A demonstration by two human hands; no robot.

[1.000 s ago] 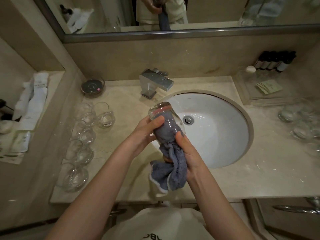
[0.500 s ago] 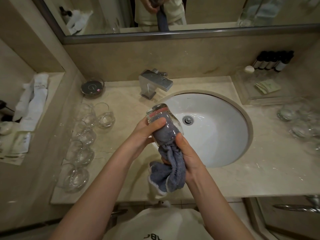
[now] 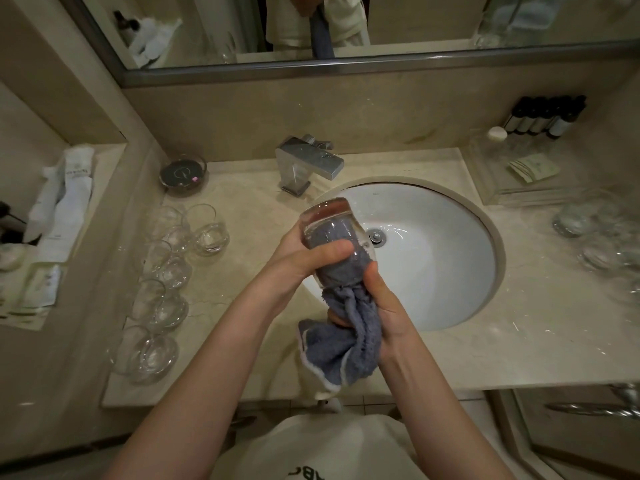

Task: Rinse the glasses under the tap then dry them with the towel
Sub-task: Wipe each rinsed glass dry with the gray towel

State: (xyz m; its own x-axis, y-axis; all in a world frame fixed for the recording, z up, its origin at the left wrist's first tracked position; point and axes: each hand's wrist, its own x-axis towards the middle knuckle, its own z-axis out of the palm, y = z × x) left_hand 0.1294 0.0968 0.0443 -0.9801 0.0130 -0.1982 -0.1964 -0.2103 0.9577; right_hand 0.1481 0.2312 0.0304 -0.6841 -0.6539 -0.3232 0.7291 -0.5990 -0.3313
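Note:
A clear glass (image 3: 329,221) is held bottom-up over the left edge of the white sink (image 3: 450,244). My left hand (image 3: 304,252) grips its side, thumb across the front. A blue-grey towel (image 3: 341,344) is stuffed into the glass from below and hangs down in a bunch. My right hand (image 3: 384,306) grips the towel just under the glass's mouth. The chrome tap (image 3: 306,164) stands behind the sink with no water running. Several more glasses (image 3: 173,271) stand on the counter at the left, and others (image 3: 595,244) at the right.
A round dark dish (image 3: 183,174) sits left of the tap. At the back right are a clear tray (image 3: 512,178) and dark small bottles (image 3: 543,116). A side shelf at the left holds white packets (image 3: 65,202). A mirror (image 3: 346,26) runs along the wall.
The glass has tilted and shifted slightly left and down in my left hand. The towel has turned a little inside it while my right hand keeps hold of it.

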